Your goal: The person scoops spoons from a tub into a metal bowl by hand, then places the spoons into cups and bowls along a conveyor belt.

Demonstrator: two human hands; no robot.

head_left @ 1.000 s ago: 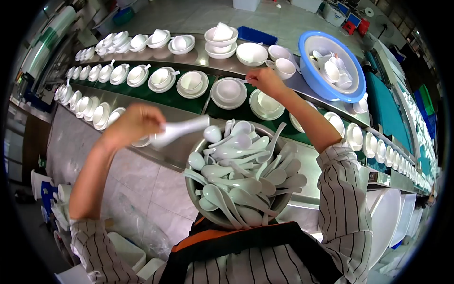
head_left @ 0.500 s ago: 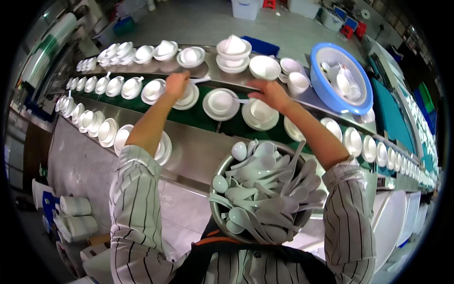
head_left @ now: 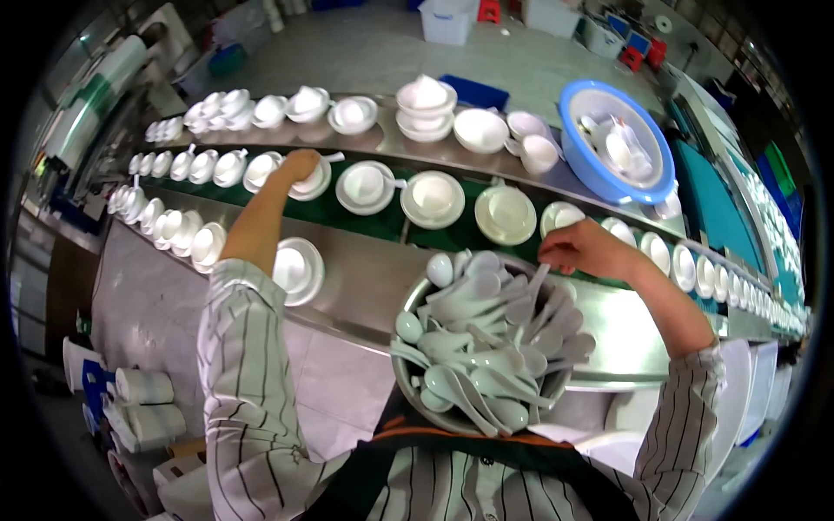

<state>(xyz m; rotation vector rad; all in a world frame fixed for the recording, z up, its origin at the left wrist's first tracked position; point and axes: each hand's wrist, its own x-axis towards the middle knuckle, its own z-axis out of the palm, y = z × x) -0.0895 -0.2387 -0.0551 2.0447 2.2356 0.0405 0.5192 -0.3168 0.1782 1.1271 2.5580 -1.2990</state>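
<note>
My left hand is over a bowl-and-plate set on the green belt. A white spoon handle sticks out to its right; the fingers are hidden. My right hand is at the upper right rim of a metal basin. Its fingers are closed at the upright handle of a white spoon. Many more white spoons are heaped in the basin, close to my body. Along the belt stand a set with a spoon, another bowl-and-plate set and a third.
Stacked bowls and more dishes line the metal shelf behind the belt. A blue tub holding dishes and plastic stands at its right. On the near ledge sits a plate with a bowl. White rolls lie at lower left.
My right hand has moved from above the belt right and down to the spoons. The dish sets on the belt have shifted left, and my left hand has moved left with one.
</note>
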